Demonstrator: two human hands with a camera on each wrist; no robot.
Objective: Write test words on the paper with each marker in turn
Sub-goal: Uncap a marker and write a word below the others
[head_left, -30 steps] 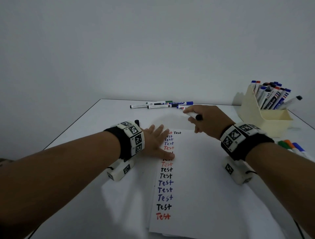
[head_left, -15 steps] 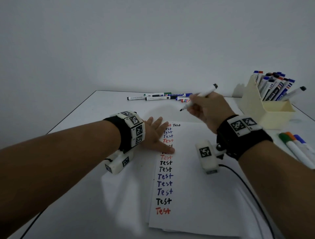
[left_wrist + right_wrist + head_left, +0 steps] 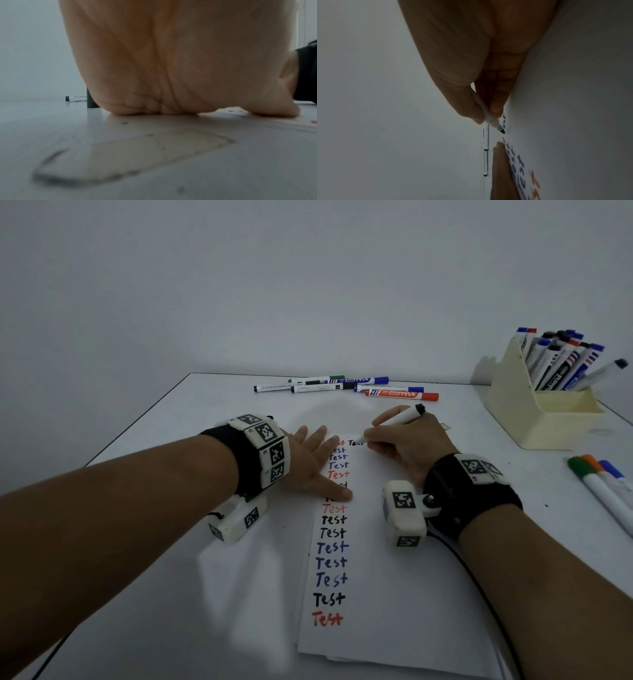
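Observation:
A white sheet of paper (image 3: pixel 394 594) lies on the table with a column of "Test" words in red, black and blue. My left hand (image 3: pixel 315 463) lies flat with spread fingers on the paper's upper left part, over some of the words. My right hand (image 3: pixel 407 443) pinches a white marker with a black tip (image 3: pixel 394 422). The tip touches the paper at the top, beside a black "Test" (image 3: pixel 354 442). In the right wrist view the marker (image 3: pixel 489 116) sits between thumb and fingers, its black tip at the paper's top edge. The left palm (image 3: pixel 171 60) fills the left wrist view.
Several capped markers (image 3: pixel 346 388) lie in a row at the table's far edge. A cream holder (image 3: pixel 548 419) full of markers stands at the back right. Three markers with green, orange and blue caps (image 3: pixel 603 484) lie at the right. A black cap (image 3: pixel 91 102) stands by my left hand.
My right hand lifted the uncapped marker from the far side, turned it into a writing grip and lowered its tip onto the top of the paper. My left hand stayed flat on the paper.

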